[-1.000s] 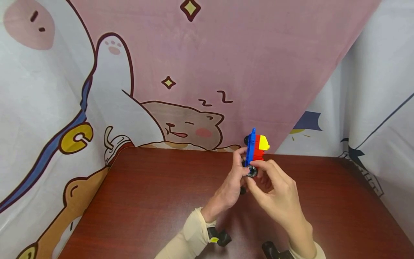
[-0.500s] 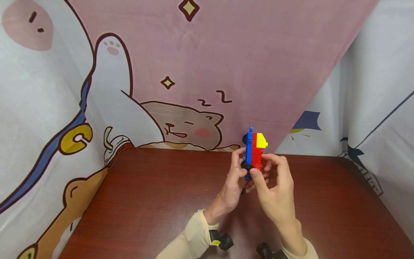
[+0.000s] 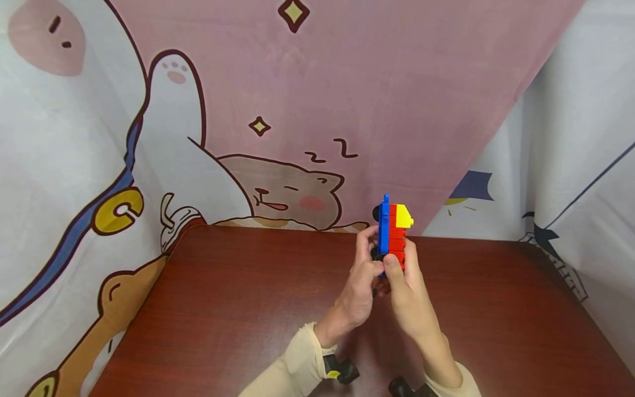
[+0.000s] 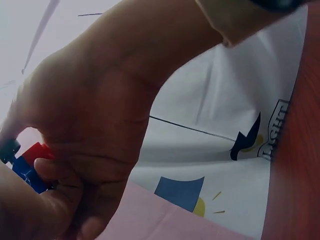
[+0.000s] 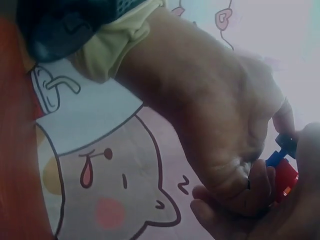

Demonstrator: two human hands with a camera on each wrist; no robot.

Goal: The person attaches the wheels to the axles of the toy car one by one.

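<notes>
A toy car built of bricks (image 3: 396,237) stands on end above the table in the head view, its blue base on the left, red bricks along the right and a yellow sloped brick (image 3: 404,216) near the top. One black wheel (image 3: 376,213) shows at its upper left. My left hand (image 3: 354,295) grips the lower part from the blue side, thumb beside the lower wheel. From the other side my right hand (image 3: 414,306) holds the lower red bricks between thumb and fingers. Both wrist views show only bits of red bricks (image 4: 37,151) and blue base (image 5: 274,159); hands hide the remainder.
Beneath the hands lies a dark red-brown wooden table (image 3: 238,309). A pink and white cartoon-print cloth (image 3: 407,99) hangs behind it and along both sides. Each wrist wears a black device, such as the left wrist camera (image 3: 342,369).
My right hand's thumb and fingers have gone from the lower wheel to the red bricks, first spread, now closed on them. The left hand keeps its hold; the toy car has barely shifted.
</notes>
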